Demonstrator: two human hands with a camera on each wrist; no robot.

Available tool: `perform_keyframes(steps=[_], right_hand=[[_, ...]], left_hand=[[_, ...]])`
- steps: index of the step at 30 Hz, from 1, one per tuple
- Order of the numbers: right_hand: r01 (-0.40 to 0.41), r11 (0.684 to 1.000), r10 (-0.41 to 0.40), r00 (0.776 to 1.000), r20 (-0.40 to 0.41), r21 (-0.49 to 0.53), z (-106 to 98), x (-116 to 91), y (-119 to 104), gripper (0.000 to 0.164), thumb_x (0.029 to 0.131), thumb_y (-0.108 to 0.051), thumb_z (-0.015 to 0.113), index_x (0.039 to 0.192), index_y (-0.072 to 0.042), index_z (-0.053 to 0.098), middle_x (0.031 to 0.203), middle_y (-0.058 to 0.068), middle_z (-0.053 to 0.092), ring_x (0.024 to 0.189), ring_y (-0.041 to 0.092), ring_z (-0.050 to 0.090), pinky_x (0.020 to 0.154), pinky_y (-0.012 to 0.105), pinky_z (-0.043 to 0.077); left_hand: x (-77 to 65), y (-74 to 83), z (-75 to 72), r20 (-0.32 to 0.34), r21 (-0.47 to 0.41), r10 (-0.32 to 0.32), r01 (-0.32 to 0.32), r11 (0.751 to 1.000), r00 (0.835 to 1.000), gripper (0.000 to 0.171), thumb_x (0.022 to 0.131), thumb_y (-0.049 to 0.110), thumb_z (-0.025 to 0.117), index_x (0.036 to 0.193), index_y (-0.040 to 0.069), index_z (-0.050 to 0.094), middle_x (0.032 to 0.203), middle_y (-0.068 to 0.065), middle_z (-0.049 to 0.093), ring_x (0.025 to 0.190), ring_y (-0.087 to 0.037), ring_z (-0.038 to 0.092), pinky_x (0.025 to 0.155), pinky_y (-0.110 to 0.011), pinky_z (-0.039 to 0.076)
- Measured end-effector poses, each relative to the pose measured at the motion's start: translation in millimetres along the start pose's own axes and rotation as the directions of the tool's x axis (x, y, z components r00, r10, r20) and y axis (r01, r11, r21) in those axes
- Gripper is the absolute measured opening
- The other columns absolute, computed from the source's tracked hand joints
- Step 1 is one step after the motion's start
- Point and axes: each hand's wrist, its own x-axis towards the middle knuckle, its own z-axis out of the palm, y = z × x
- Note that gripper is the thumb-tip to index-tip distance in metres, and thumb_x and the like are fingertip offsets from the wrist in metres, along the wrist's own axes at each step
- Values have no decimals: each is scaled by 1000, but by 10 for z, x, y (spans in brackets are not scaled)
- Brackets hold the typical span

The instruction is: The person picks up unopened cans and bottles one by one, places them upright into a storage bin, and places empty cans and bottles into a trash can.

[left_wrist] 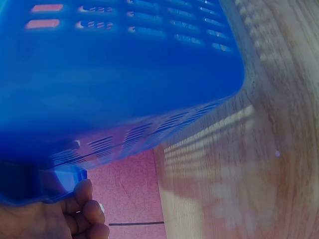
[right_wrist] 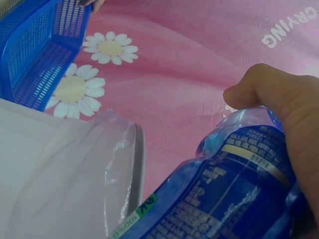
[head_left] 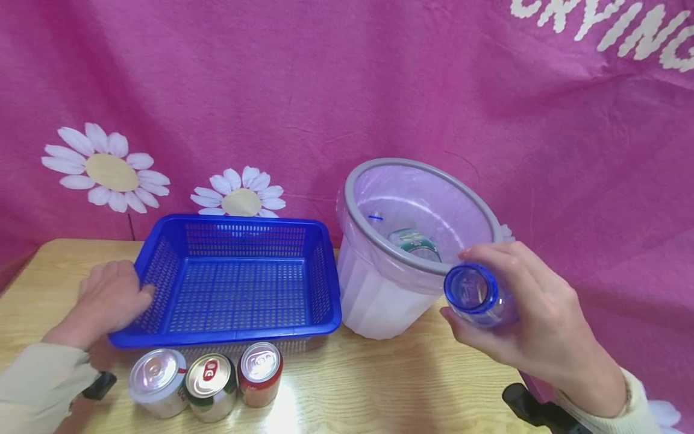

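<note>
- Right hand (head_left: 534, 313): grasps transparent, blue-labelled plastic bottle (right_wrist: 219, 194), right of round, film-lined bin (head_left: 376, 304).
- Left hand (head_left: 111, 298): grips rim of rectangular perforated plastic basket (head_left: 233, 334), left of bin.
- Cylindrical metal cans (head_left: 211, 386): left-front of bin.

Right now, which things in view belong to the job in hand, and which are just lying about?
Apparently in the job:
blue-labelled bottle, held in the right hand
lined bin
blue basket, gripped by the left hand
three cans, probably, though untouched

Apparently just surroundings:
pink flowered cloth
wooden table
</note>
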Motion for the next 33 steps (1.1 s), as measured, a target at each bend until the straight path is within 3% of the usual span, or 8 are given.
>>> perform_keyframes(steps=[11, 18, 33], right_hand=[[26, 999, -27, 999, -33, -47, -23, 116, 9, 55, 93, -45, 68, 103, 9, 67, 88, 21, 67, 80, 25, 60, 106, 9, 44], [52, 998, -53, 998, -36, -35, -27, 172, 23, 53, 92, -43, 70, 103, 9, 68, 90, 22, 68, 81, 27, 61, 106, 10, 45], [118, 993, -120, 988, -95, -32, 14, 203, 125, 45, 88, -37, 72, 104, 5, 69, 91, 23, 68, 79, 31, 64, 103, 16, 50]], left_hand=[[8, -2, -4, 12, 6, 3, -3, 1000, 1000, 39, 96, 28, 54, 96, -11, 49, 87, -23, 47, 85, -41, 43, 65, -39, 31], [2, -5, -5, 30, 3, 3, -3, 1000, 1000, 44, 98, 29, 53, 104, -15, 48, 94, -26, 46, 92, -44, 40, 70, -41, 31], [12, -2, 1, 6, 20, 0, 0, 1000, 1000, 41, 96, 27, 54, 98, -13, 50, 87, -23, 48, 87, -42, 44, 66, -40, 32]])
